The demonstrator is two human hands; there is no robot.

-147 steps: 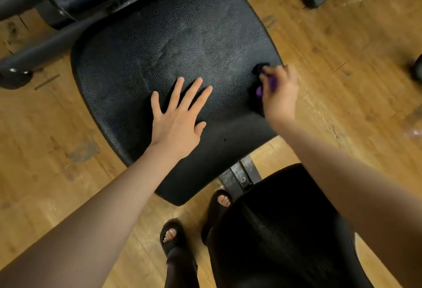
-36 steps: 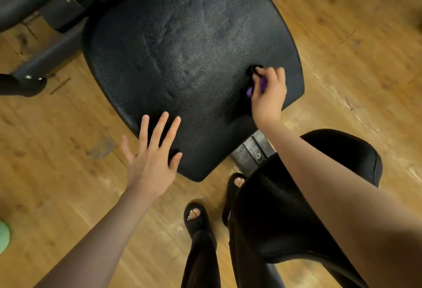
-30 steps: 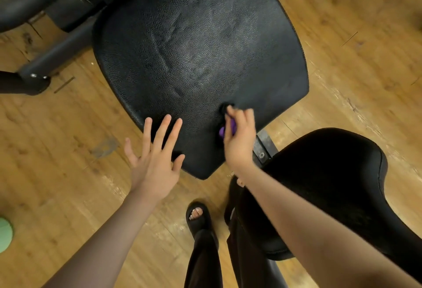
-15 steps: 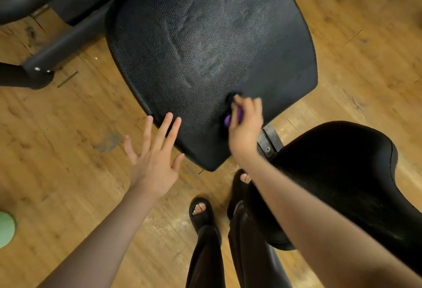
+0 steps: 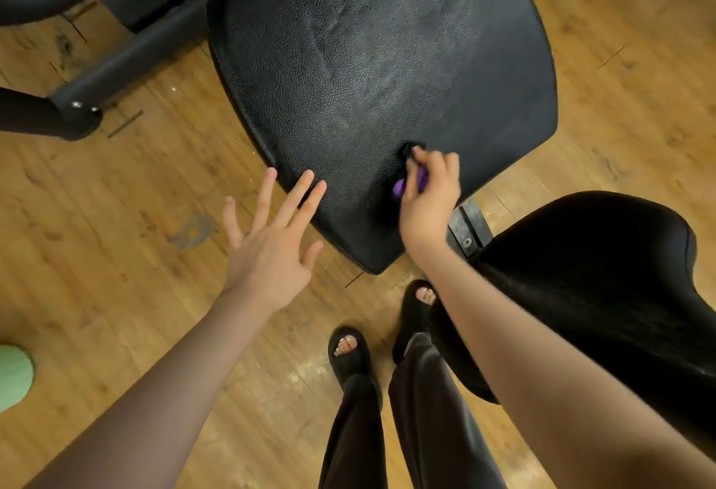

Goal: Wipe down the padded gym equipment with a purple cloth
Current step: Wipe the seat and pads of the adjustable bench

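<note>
Head view, looking down on a wooden floor [image 5: 97, 240]: a large black padded seat [image 5: 372, 74] fills the upper middle of the frame, its textured cover creased near the centre, and it tapers toward the person into a rounded near corner. The right hand [image 5: 428, 198] rests on the pad close to that corner, its grip closed round a bunched purple cloth [image 5: 407, 184], of which only a small fold shows between the curled fingers and the pad; the cloth thus lies on the seat, under the hand, at the near right part of the surface. The left hand [image 5: 271, 240] is open, fingers straight and spread, holding nothing; its palm hangs over the floor and its fingertips [image 5: 310, 184] reach the near left rim of the pad, though whether they touch it cannot be told. The deciding relation is that nearly all of the pad extends away from the cloth, up the frame and to the left, with its long axis running from the near corner toward the black frame tubes [image 5: 128, 58] at the top left; the right hand is the nearer and is already on the pad, so the next stroke would probably run outward along that axis, away from the body. A second black pad [image 5: 604, 294] stands at lower right, just beside the right forearm, joined to the first by a metal bracket [image 5: 467, 227]. Two sandalled feet [image 5: 348, 353] stand beneath the near corner, and a pale green object [image 5: 13, 376] sits at the left edge.
</note>
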